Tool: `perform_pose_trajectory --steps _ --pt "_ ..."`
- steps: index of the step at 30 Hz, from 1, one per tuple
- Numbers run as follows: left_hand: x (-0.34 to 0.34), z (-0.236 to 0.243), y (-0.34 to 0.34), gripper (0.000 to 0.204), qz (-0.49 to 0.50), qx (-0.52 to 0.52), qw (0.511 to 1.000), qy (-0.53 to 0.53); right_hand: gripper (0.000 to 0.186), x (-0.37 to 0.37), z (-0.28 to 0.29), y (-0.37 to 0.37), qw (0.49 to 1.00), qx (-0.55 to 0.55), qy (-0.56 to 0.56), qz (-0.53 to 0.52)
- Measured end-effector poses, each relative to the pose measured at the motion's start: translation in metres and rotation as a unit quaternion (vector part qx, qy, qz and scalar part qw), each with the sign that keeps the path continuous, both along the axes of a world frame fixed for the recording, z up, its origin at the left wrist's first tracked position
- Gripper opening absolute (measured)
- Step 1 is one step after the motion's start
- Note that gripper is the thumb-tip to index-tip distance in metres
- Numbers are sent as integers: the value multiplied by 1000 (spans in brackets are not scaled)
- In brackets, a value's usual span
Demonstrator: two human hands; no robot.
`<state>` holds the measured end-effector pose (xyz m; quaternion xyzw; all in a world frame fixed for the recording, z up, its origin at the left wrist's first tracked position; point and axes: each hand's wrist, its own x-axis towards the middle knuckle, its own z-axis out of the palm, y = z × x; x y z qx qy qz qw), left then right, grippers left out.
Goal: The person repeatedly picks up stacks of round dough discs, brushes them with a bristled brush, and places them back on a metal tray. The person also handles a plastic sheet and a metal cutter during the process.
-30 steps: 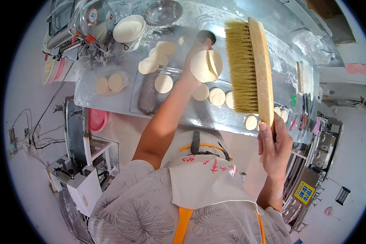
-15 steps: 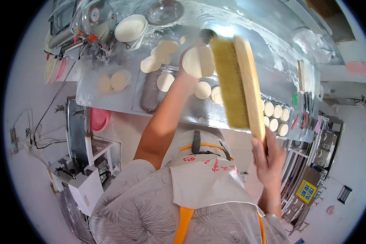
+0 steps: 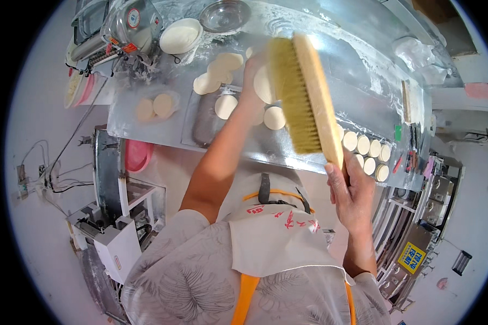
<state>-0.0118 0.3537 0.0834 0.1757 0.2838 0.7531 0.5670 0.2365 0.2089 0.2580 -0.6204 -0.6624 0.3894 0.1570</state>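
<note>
My left hand holds a stack of thin, pale dough rounds, partly hidden behind the brush. My right hand grips the end of a long brush with a wooden back and yellowish bristles, held upright beside the stack and slightly blurred. Below them on the steel worktop is a shallow metal tray with single rounds and, at the right, several small stacks. A loose overlapping pile of rounds lies left of my left hand. Two more lie farther left.
At the back left stand a machine with clear covers, a white bowl of flour and a metal bowl. Crumpled plastic and small tools lie at the right. A pink basin is below the worktop.
The brush has swung left from beside the stack to over it, now partly covering it and uncovering the stacks at the right. My right hand has shifted left; my left hand stays near the middle.
</note>
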Motion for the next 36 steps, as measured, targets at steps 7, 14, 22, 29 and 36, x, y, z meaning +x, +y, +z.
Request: perform_pose_trajectory --steps 7,14,22,29,36 --pt "-25 13 0 40 24 -106 983 146 41 46 -8 -28 998 -2 -13 -54" --pt "-6 13 5 35 86 -115 986 87 41 20 -4 -14 994 49 -48 86" --pt "-23 -10 3 28 -17 -56 996 -73 40 22 13 -11 997 65 -41 26" --pt "-39 -29 0 28 -20 -27 999 -28 41 32 -5 -15 985 85 -106 108" --pt "-30 -42 1 32 -107 10 971 -215 34 4 5 11 998 11 1 64"
